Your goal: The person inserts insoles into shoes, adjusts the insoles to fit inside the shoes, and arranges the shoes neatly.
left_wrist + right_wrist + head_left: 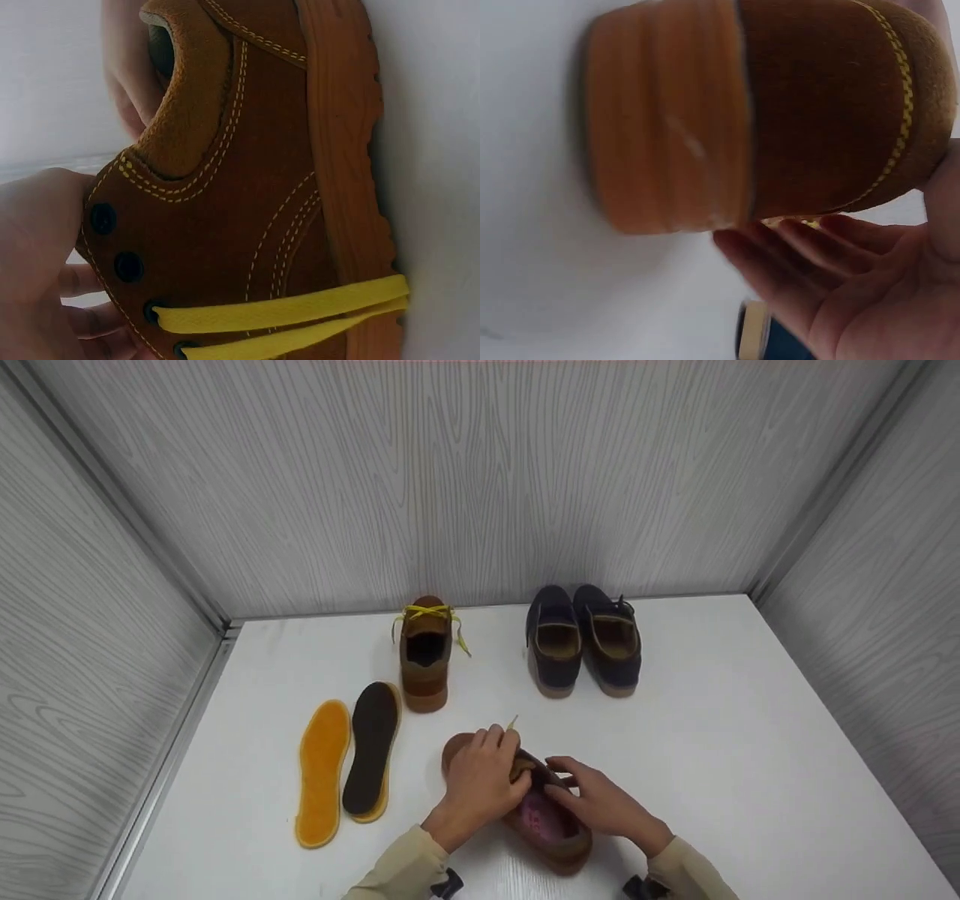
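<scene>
A brown leather shoe (566, 859) lies slanted on the white table, heel nearest me, with a pinkish insole (541, 816) showing inside. My left hand (484, 776) grips its front upper, with the thumb by the tongue (520, 767). In the left wrist view, a yellow lace (277, 311) comes out of the lower eyelets, and two upper eyelets (116, 241) have no lace. My right hand (600, 802) holds the collar near the heel, thumb at the opening and fingers along the outer side. The right wrist view shows the heel (667, 120) close up.
Another brown shoe (424, 686) with a tied yellow lace stands behind. To the left lie an orange insole (322, 772) and a dark insole (373, 742) with orange edging. Two dark blue shoes (555, 671) stand at the back right. Grey wood-patterned panels (480, 480) border the table.
</scene>
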A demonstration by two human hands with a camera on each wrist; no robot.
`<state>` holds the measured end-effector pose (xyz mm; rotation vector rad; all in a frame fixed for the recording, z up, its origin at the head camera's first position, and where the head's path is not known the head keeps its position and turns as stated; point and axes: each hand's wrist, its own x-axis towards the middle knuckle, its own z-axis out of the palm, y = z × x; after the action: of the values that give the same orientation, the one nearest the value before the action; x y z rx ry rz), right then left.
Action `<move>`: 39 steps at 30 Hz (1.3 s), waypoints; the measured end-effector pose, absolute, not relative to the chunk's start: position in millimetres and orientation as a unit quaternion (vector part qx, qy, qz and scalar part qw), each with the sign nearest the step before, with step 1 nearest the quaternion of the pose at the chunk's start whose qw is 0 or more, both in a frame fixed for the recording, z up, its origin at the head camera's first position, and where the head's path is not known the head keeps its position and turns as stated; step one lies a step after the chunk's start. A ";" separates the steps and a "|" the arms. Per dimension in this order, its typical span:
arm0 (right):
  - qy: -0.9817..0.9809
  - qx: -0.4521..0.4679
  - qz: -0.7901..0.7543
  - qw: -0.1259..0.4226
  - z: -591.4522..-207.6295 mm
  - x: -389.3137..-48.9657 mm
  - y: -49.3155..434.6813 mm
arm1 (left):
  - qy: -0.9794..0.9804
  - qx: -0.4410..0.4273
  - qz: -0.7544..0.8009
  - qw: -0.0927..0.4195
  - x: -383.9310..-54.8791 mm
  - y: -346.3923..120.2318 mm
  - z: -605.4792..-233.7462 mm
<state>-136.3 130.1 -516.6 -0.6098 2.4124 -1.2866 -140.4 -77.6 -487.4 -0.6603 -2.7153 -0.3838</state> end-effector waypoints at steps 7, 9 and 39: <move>0.877 -0.218 -0.399 0.155 -511.7 -138.4 115.6 | -0.957 -0.230 -0.082 0.159 -137.4 -73.0 -479.6; 0.880 -0.212 -0.396 0.156 -512.7 -137.2 114.9 | -0.955 -0.231 -0.078 0.167 -138.7 -73.4 -478.7; 0.883 -0.254 -0.374 0.125 -512.7 -155.2 125.1 | -0.951 -0.145 -0.267 0.059 -178.4 -131.7 -527.3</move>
<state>-155.2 125.1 -512.7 -0.7416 2.5737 -1.0905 -178.4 -131.7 -527.3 -0.4390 -2.8802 -0.8086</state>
